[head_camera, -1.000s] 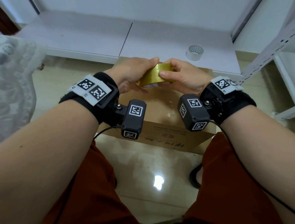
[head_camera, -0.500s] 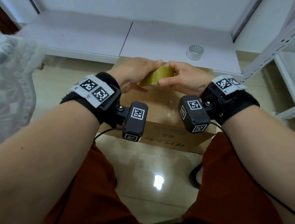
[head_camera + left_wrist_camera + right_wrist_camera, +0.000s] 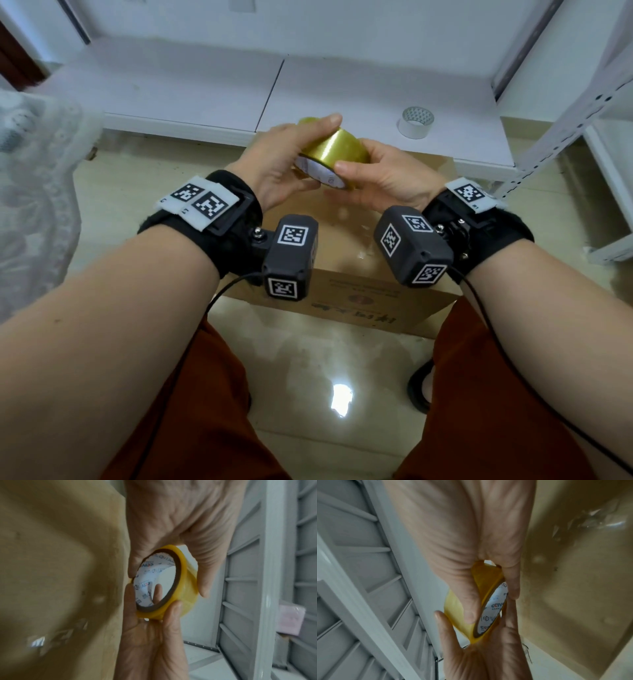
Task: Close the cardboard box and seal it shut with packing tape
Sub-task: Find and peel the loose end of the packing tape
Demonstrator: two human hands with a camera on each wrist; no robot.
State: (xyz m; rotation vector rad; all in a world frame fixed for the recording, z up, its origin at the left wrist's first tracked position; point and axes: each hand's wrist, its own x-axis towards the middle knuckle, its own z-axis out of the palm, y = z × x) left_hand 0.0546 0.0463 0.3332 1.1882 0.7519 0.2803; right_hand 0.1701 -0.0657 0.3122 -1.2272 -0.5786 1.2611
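Left hand [image 3: 274, 164] and right hand [image 3: 383, 178] meet palms inward, fingers curled around the tape roll [image 3: 334, 150], forearms converging.

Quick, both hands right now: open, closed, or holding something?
Left hand: closed, grip on the yellow tape roll.
Right hand: closed, grip on the same tape roll, above the cardboard box.

Glossy tile floor [image 3: 144, 178] under my knees; cardboard box [image 3: 359, 308] sits on it. White platform [image 3: 205, 89] beyond box carries white tape roll [image 3: 415, 122].
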